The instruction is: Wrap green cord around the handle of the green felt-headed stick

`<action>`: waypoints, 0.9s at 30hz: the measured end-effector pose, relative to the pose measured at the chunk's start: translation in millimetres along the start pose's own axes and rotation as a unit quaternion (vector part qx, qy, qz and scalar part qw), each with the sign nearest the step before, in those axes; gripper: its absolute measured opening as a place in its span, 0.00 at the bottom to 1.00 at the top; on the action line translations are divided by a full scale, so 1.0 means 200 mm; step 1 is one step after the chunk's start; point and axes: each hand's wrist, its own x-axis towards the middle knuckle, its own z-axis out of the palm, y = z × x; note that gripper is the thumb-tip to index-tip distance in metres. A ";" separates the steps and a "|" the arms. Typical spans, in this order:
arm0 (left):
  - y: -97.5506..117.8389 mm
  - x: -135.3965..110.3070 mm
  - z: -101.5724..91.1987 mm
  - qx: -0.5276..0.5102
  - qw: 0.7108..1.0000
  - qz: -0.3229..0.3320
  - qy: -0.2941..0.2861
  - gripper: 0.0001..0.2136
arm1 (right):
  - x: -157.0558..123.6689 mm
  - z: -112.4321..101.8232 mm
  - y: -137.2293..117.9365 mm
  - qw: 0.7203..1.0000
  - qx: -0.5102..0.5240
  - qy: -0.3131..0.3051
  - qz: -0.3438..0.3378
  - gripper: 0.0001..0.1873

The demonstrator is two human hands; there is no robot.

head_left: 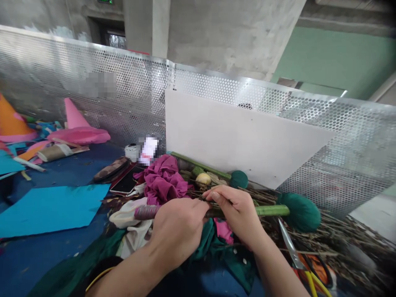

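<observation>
My left hand [177, 229] is closed round a thin stick [148, 211] whose left end is wrapped in purple. My right hand [236, 208] pinches the same stick near its middle; the green part of the stick [272, 210] runs right to a dark green ball [301, 212]. Crumpled magenta cloth [163, 181] lies just behind my left hand. Dark green cloth [216, 247] lies under both hands.
A white board [235, 140] leans on a perforated metal screen [93, 82]. Dry twigs [340, 235] pile at right, with yellow-handled scissors [298, 258]. A blue paper sheet [52, 210], pink cone hat [77, 128], orange cone [10, 121] and phone [125, 183] lie left.
</observation>
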 end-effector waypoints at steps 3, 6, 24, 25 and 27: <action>0.00 -0.01 0.02 0.030 0.995 0.056 0.072 0.10 | 0.00 -0.01 0.00 0.999 0.000 -0.015 0.034 0.16; 0.00 0.00 0.02 0.041 0.990 0.097 0.094 0.11 | 0.01 -0.01 0.01 0.999 0.001 -0.016 0.043 0.16; -0.16 0.06 -0.17 -0.089 0.984 -0.155 -0.004 0.12 | -0.10 -0.50 0.07 0.980 0.086 -0.002 0.181 0.17; -0.17 0.07 -0.19 -0.101 0.979 -0.179 -0.013 0.12 | -0.13 -0.56 0.11 0.979 0.072 0.016 0.188 0.16; -0.18 0.08 -0.21 -0.124 0.968 -0.215 -0.022 0.12 | -0.17 -0.67 0.20 0.977 0.055 0.049 0.198 0.15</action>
